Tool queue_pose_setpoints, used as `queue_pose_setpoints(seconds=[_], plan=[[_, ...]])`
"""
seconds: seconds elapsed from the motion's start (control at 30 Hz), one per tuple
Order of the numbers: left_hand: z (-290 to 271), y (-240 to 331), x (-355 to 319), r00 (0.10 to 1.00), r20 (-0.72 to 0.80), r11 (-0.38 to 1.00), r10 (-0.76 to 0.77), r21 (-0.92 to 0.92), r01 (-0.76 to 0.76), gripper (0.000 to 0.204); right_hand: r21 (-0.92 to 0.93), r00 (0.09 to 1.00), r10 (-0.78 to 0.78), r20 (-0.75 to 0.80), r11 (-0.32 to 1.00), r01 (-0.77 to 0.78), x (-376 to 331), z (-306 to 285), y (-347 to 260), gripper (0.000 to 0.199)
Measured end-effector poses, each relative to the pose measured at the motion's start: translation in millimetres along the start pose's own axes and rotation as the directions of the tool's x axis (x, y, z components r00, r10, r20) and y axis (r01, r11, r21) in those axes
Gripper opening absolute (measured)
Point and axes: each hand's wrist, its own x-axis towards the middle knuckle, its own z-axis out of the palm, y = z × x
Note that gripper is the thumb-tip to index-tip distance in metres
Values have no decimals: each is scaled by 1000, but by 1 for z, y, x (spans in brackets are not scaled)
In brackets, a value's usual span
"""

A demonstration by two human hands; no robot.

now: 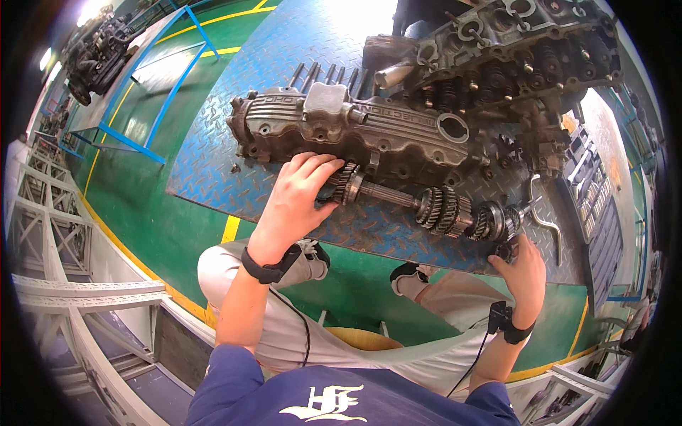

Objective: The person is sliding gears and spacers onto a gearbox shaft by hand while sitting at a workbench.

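A long steel gear shaft (419,204) with several toothed gears lies across a blue checker-plate platform (213,170). My left hand (298,195) grips its left end, fingers wrapped over the gear there. My right hand (522,266) holds the shaft's right end from below, beside the last gears. Just behind the shaft sits a grimy metal valve cover (355,131). Both wrists wear black bands with cables.
A cylinder head (511,53) with springs stands at the back right. A bent metal handle (543,216) and a tray of sockets (593,206) lie to the right. Green floor with yellow lines, blue railings (153,85) and another engine (99,53) lie left. My knees sit below.
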Motion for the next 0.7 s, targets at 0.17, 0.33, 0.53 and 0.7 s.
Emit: queue_pose_setpoints(seconds=[0.17,0.33,0.53,0.7], plan=[[4,-2,1,1000,-1,1000,17,13,-17,72,30,998,3,-55,1000,-1,-1,8,10,55],[5,-2,-2,1000,-11,1000,17,-3,-17,76,-33,998,-41,-37,999,40,-1,7,8,58],[12,0,1,1000,8,1000,30,-7,-30,81,-47,1000,-4,19,999,5,1,8,11,60],[12,0,0,999,9,999,37,-12,-36,89,-53,1000,-14,9,998,14,0,5,6,57]])
